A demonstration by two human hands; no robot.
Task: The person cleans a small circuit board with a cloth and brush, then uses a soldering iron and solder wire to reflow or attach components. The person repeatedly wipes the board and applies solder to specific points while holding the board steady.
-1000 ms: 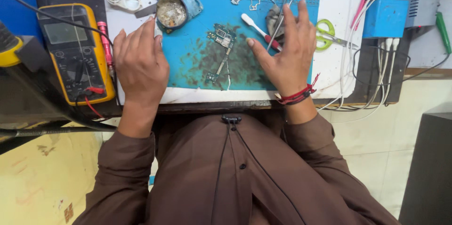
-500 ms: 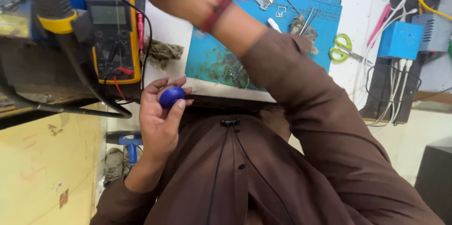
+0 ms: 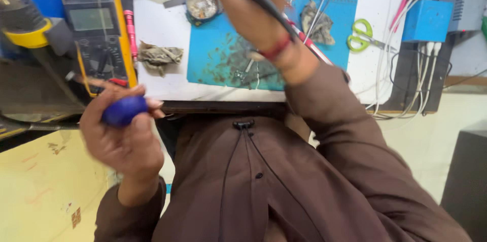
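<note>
My left hand [image 3: 122, 143] is closed around a blue-handled tool [image 3: 124, 110], held just off the front edge of the white bench, below the yellow multimeter [image 3: 99, 34]. A thin shaft seems to run from the handle up to the left, but it is blurred. My right hand [image 3: 251, 16], with a red band at the wrist, is raised close to the camera above the blue work mat [image 3: 213, 62]. It grips a thin black tool or cable [image 3: 266, 4]; blur hides which.
On the mat lie a round tin of small parts [image 3: 202, 5], a crumpled grey wad [image 3: 317, 21] and tweezers. A dirty cloth [image 3: 160, 55], pink pen [image 3: 131, 34], green scissors [image 3: 362, 36], blue box [image 3: 428, 19] and white cables [image 3: 401, 69] surround it.
One second ago both hands lay flat on the mat. Since then the left hand has picked up the blue-handled tool, and the right hand has risen and swung back over the mat, holding the black item.
</note>
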